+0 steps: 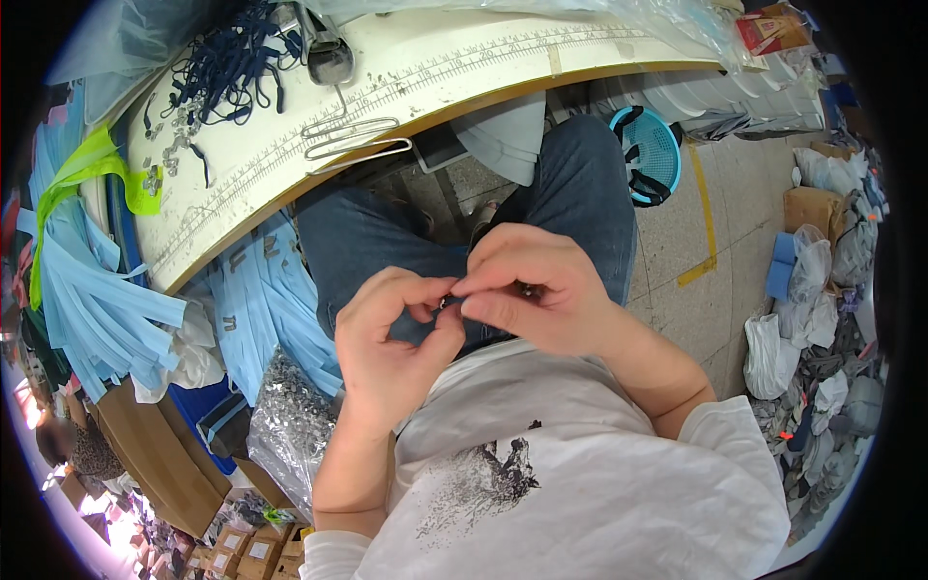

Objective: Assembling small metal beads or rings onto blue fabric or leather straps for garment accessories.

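Note:
Above my lap, my left hand (387,329) pinches a tiny shiny metal piece (445,303) between thumb and forefinger. Opposite it, my right hand (536,290) is closed too, its thumb and forefinger tips meeting the same spot. Small dark metal pieces (527,289) show inside the curled fingers of the right hand. Their exact kind is too small to tell. On the table lie a tangled pile of dark blue cord pulls (227,63) and scattered small metal pieces (177,135) like zipper sliders.
The curved white table (464,82) with a ruler scale spans the far side. A bent wire rack (358,135) juts past its edge. Light blue strips (106,290) hang at left, near a clear bag of metal bits (290,416). A blue basket (667,155) stands right.

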The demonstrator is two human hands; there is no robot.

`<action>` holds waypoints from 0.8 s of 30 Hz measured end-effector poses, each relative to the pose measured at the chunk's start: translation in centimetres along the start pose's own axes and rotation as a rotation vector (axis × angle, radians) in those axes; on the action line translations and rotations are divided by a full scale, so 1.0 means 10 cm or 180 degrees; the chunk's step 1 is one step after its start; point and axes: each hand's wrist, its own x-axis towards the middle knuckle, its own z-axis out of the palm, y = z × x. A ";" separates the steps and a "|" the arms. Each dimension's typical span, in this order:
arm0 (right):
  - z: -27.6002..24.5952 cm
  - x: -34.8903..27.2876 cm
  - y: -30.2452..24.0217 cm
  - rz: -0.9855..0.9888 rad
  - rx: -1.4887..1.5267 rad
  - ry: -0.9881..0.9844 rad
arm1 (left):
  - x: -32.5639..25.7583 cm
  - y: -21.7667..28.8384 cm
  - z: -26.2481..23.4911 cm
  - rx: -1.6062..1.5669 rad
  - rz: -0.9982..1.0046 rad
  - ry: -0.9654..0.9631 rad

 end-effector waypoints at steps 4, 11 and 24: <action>0.02 -0.01 0.02 -0.0086 -0.0258 0.0519 | -0.04 0.02 0.03 -0.0504 -0.0179 -0.0050; 0.02 -0.02 -0.02 -0.0062 -0.0209 0.0592 | -0.08 -0.01 0.10 -0.1274 -0.0592 0.0151; -0.03 0.00 -0.01 0.0744 0.0841 0.0050 | -0.07 0.03 0.14 -0.1072 -0.0442 0.0425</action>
